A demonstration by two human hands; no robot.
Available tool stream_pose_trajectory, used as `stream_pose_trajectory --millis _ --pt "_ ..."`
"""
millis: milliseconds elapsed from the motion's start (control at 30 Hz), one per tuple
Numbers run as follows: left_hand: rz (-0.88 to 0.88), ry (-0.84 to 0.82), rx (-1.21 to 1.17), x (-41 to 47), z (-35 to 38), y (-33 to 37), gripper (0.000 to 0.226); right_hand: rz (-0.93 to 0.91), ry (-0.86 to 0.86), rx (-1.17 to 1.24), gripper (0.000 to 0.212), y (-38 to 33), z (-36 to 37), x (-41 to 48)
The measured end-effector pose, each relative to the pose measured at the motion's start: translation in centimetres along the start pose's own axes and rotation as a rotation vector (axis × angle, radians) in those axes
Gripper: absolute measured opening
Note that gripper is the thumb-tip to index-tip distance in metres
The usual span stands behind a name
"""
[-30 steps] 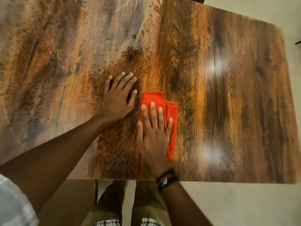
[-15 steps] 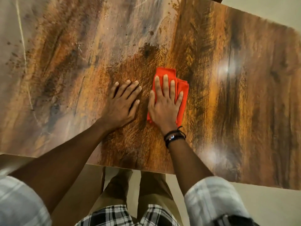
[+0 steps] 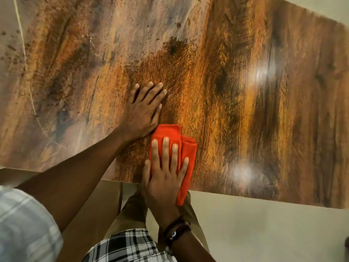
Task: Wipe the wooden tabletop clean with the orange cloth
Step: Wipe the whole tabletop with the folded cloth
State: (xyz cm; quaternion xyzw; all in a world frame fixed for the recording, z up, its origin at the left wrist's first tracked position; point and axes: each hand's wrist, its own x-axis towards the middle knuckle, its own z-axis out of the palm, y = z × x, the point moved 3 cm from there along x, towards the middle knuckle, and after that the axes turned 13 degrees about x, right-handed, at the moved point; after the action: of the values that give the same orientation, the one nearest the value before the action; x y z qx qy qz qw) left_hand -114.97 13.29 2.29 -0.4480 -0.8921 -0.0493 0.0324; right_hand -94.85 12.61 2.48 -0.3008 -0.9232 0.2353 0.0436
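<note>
The wooden tabletop (image 3: 245, 103) fills most of the view, glossy with streaked brown and orange grain. The folded orange cloth (image 3: 188, 148) lies at the near edge, its lower end hanging just over it. My right hand (image 3: 166, 173) presses flat on the cloth with fingers spread, covering most of it. My left hand (image 3: 143, 110) lies palm down on the bare wood just left of and beyond the cloth, holding nothing.
Dark specks and a pale smear mark the far left part of the tabletop (image 3: 22, 53). Two bright light reflections sit on the right half. Beige floor (image 3: 264, 227) shows below the near edge, and my legs stand under it.
My right hand has dragged the cloth back toward me, from the middle of the table to its near edge. The left hand has stayed planted in place.
</note>
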Motion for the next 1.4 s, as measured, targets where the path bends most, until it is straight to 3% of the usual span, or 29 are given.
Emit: stream_pose_trajectory --millis 200,433,600,767,900,1000,1200,1400 --pt "0.005 -0.031 -0.021 -0.1 -0.1 -0.2 0.052 -0.015 -0.009 -0.055 0.058 0.3 -0.2 2.1" --pt "0.007 -0.045 -0.002 -0.2 0.2 -0.2 0.054 0.032 0.064 -0.084 0.058 1.5 -1.7 16.5" --pt "-0.004 -0.048 -0.006 -0.1 0.0 -0.1 0.054 0.055 0.018 -0.057 0.058 1.5 -2.1 23.0" --pt "-0.031 0.018 -0.106 0.2 -0.2 -0.4 0.049 -0.009 0.069 -0.04 0.056 1.0 -1.9 17.2" --pt "-0.14 0.093 -0.122 2.7 -0.8 -1.2 0.044 -0.033 -0.011 -0.012 0.056 1.1 -1.3 8.8" --pt "-0.179 0.077 -0.089 7.0 -0.7 -2.6 0.045 -0.043 -0.014 -0.032 0.057 1.6 -1.3 9.2" --pt "-0.221 0.038 -0.065 17.8 -0.9 -7.4 0.053 -0.024 0.037 -0.066 0.058 3.0 -2.4 21.5" --pt "-0.271 -0.012 0.02 21.1 1.4 -8.7 0.057 -0.049 0.044 -0.052 0.061 3.3 -3.5 36.9"
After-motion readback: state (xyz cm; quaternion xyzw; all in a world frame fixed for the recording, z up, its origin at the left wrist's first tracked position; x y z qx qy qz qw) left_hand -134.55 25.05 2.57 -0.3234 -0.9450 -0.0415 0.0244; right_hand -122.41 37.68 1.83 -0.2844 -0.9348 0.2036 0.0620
